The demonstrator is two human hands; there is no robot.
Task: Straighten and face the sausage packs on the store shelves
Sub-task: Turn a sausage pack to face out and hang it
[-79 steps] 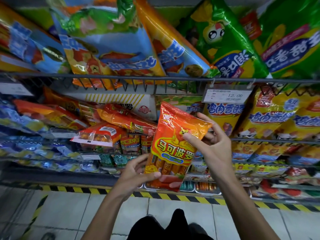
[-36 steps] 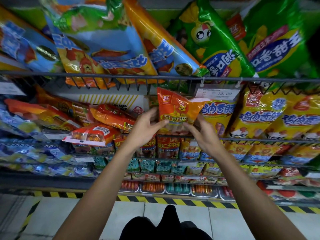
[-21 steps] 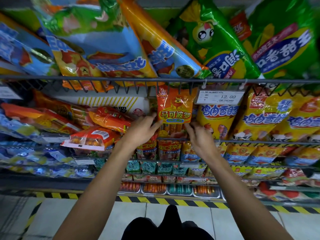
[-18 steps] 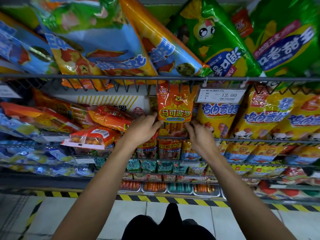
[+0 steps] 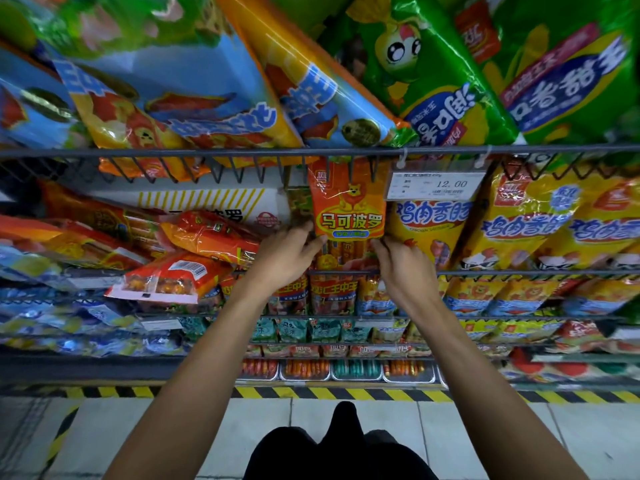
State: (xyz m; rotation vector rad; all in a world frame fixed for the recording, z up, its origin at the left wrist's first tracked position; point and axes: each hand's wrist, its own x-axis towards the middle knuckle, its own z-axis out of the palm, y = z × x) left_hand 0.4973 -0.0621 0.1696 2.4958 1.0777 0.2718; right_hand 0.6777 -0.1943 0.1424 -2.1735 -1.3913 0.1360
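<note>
Hands, left and right, pinch glossy crinkled orange sausage pack; each grip nearly closed.

Single view, head-mounted, wide-angle. It faces forward and down toward a tiered wire shelf rack, close enough that both forearms reach it from the bottom edge. The top shelf's packs loom overhead and bend outward with lens distortion. The lower tiers recede toward the hazard-striped floor strip and tiled floor. The wearer's dark clothing occupies the bottom centre. No second view available for overlap.
</note>
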